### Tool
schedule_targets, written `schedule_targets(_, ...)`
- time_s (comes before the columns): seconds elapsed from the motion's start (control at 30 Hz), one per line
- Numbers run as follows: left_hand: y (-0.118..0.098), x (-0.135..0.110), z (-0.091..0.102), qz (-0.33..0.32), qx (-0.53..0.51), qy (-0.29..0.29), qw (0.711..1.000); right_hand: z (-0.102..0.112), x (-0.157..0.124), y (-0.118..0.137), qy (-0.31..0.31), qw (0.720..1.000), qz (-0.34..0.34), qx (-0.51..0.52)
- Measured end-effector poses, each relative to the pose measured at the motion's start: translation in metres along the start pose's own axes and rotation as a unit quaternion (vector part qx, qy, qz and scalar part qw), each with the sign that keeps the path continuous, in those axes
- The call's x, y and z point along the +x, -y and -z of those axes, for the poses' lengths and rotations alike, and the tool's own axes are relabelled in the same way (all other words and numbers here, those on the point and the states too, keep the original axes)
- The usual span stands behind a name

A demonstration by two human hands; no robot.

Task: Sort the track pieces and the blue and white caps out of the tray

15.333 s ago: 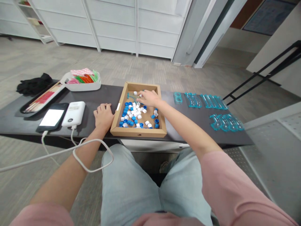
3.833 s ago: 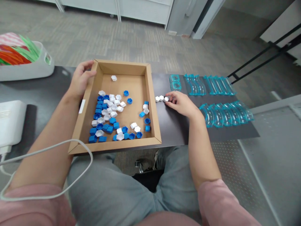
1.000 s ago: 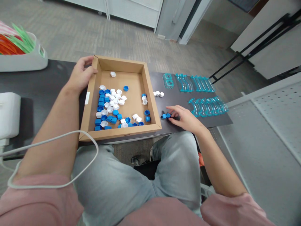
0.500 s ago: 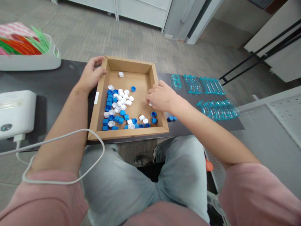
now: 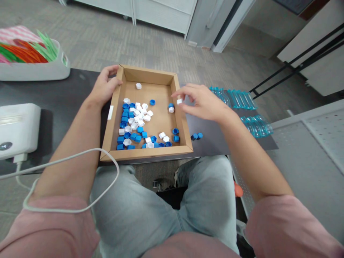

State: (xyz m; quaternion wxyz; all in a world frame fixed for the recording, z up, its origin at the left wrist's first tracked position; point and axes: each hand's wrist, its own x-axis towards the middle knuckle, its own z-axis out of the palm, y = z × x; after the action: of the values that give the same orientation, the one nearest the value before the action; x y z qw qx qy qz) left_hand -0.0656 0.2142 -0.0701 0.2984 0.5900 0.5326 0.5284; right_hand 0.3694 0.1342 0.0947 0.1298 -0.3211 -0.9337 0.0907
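Observation:
A shallow cardboard tray (image 5: 115, 118) sits on the dark table (image 5: 67, 96) and holds several blue and white hexagonal caps (image 5: 135, 122). My left hand (image 5: 103, 87) grips the tray's far left corner, fingers curled over the rim. My right hand (image 5: 201, 100) hovers over the tray's right rim, thumb and forefinger pinched on a white hexagonal cap (image 5: 179, 101). Two blue caps (image 5: 197, 136) lie on the table just right of the tray, below my right hand.
Clear teal curved pieces (image 5: 242, 98) lie in rows at the table's right end. A white bin of coloured strips (image 5: 32, 59) stands at the far left. A white power bank (image 5: 16, 129) with a cable (image 5: 67, 161) lies at the left. My knees are under the table edge.
My right hand set blue caps on the table, reached into the tray, and has now lifted out over the right rim with a white cap pinched. My left hand stayed on the tray.

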Motion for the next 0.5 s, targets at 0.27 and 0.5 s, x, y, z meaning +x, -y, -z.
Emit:
schedule_targets(0.27,-0.004,-0.003,-0.002,0.019,0.012,-0.019,1.000,-0.020,-0.091,-0.056,-0.155,0.957,-0.194,0.150)
schedule_targets(0.5,-0.001,-0.001,-0.001,0.016,0.003,-0.023,1.000,-0.076,-0.111,-0.073,-0.098,0.940,-0.244,0.219)
